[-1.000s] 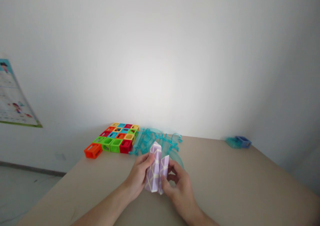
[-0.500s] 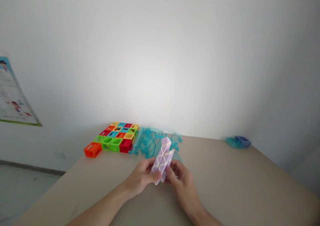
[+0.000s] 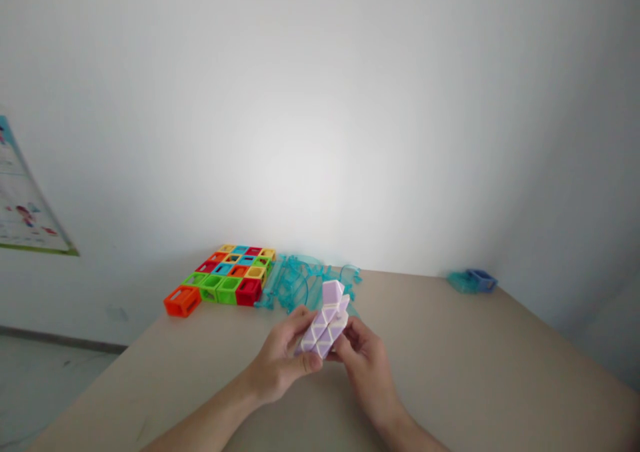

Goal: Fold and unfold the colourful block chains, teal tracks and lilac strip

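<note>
The left hand (image 3: 283, 355) comes in from about eight o'clock and the right hand (image 3: 367, 362) from about four, both meeting at a purple toy (image 3: 321, 330) with white edges, held over the near middle of the desk (image 3: 440, 365). The left grip is closed around the toy's near end, thumb across the front and fingers behind. The right grip pinches its right side, thumb on the near face; its fingertips seem to curl behind, though the toy partly hides them. The toy's joined wedges lie in two rows slanting toward one o'clock, with a block jutting up at the far end.

Beyond the hands, an orange block (image 3: 183, 301) sits at ten o'clock from the toy, just by the near corner of a grid of colourful hollow blocks (image 3: 235, 275). Clear teal pieces (image 3: 295, 285) lie jumbled at eleven o'clock. At two o'clock, a blue block (image 3: 483, 280) rests beside more teal plastic (image 3: 461, 281). Behind stands a pale wall (image 3: 310, 119), with a poster (image 3: 30, 195) toward ten o'clock.
</note>
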A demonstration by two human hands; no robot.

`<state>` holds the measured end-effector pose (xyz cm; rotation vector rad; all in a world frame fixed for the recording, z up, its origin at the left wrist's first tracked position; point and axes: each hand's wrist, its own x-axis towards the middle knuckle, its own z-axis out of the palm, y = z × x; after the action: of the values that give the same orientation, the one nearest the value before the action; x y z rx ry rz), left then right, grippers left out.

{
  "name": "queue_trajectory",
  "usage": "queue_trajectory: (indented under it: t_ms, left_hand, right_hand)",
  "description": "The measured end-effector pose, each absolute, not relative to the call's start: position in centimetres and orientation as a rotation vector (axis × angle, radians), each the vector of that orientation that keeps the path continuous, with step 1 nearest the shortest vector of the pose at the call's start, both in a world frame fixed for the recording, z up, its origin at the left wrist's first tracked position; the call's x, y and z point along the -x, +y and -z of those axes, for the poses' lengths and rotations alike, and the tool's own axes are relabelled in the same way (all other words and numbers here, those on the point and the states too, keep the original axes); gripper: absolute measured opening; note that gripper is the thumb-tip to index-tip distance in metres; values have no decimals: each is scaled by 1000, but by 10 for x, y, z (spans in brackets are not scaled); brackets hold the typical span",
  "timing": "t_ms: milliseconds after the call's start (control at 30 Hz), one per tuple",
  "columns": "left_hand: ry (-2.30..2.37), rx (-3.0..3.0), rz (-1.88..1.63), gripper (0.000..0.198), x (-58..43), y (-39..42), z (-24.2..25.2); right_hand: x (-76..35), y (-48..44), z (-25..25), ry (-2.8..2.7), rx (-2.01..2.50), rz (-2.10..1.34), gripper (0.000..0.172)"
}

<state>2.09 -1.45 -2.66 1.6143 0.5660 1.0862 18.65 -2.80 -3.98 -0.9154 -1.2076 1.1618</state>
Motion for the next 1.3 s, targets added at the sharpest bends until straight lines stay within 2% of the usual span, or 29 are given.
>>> queue_trajectory:
  t_ms: [200,367,600,667,833,1133,1300]
  left_hand:
    - [563,-1525,-926,46,-25,-27,29]
    - [404,-1375,-883,48,-25,-25,24]
    - [373,-1262,-969,59,-26,-20,28]
    - [512,-1188,-1053,54,-30,-18,30]
    - [883,-1230,-1240,23,-35,-10,31]
    - [834,-1240,-1265,23,-29,-13,25]
    - [795,-1226,-1301,23,-30,-13,32]
  right_hand:
    - [-192,-24,40,-1044,1169,-1054,34]
    - [-190,-31,38,-1086,1023,-1160,42]
    - [-195,-29,39,-1050,1004,-1148,38]
    - [-196,-28,39,-1015,1009,-1155,40]
    - [-191,-32,35,-1063,963,-1240,37]
    - [-188,-34,36,-967,786,-1587,25]
    - [-184,-38,32,-871,744,-1648,23]
